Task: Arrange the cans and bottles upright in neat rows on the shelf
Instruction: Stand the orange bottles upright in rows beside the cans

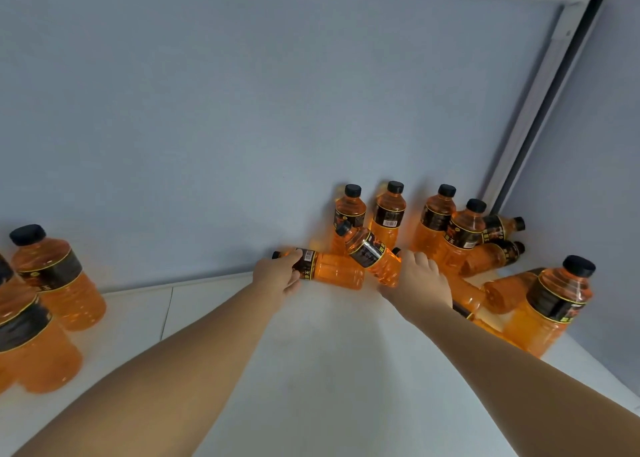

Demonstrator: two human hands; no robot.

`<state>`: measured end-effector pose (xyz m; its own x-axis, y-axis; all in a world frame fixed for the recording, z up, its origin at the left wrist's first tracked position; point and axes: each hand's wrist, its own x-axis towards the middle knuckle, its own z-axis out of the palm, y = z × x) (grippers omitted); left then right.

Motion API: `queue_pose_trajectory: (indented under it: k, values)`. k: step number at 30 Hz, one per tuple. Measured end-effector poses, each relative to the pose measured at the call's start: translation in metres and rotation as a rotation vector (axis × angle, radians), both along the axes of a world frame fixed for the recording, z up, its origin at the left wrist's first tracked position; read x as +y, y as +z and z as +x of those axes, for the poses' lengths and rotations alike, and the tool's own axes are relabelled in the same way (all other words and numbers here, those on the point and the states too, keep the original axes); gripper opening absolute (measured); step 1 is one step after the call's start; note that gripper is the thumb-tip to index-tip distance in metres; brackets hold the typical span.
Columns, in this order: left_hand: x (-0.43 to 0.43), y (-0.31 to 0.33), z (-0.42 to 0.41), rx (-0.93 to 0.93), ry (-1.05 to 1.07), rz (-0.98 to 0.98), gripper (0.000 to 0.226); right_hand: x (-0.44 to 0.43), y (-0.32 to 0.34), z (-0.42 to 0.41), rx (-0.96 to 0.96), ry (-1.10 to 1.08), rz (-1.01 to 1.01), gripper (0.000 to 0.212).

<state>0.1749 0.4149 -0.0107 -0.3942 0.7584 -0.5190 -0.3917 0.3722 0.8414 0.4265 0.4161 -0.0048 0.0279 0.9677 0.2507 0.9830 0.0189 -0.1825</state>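
Orange drink bottles with black caps and dark labels fill the back right of the white shelf [311, 370]. My left hand [277, 274] grips the neck end of a bottle lying on its side [332, 269], cap pointing left. My right hand [420, 280] closes round another lying bottle [465, 299] that runs under it; only its black cap [396, 251] and lower body show. A tilted bottle [372, 252] leans between the two hands. Several bottles stand upright against the back wall [349, 214].
Two upright bottles stand at the left edge [55, 276]. One large upright bottle [550, 304] stands at the right front, with more fallen bottles [495, 255] behind it in the corner. A metal frame post [540, 110] rises at the right.
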Motion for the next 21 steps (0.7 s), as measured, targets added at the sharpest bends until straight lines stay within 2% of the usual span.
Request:
queue_pose_trajectory:
  k: [5, 7, 11, 18, 21]
  values:
    - [0.007, 0.000, 0.000, -0.074, 0.047, 0.036, 0.048, 0.008, -0.002, 0.000, -0.011, 0.033, -0.023, 0.074]
    - [0.009, -0.001, 0.002, -0.023, 0.054, 0.051, 0.055, 0.010, -0.002, 0.000, -0.006, 0.038, -0.018, 0.073]
    - [0.011, -0.001, 0.005, 0.222, 0.090, 0.094, 0.060, 0.012, -0.003, 0.002, 0.004, 0.054, 0.023, 0.067]
    - [0.003, 0.016, 0.013, 0.148, 0.080, 0.227, 0.069, 0.008, -0.002, 0.002, 0.060, 0.077, 0.031, 0.060]
    - [-0.003, 0.025, 0.014, 0.223, 0.082, 0.302, 0.067, 0.005, 0.000, 0.002, 0.063, 0.085, 0.040, 0.060]
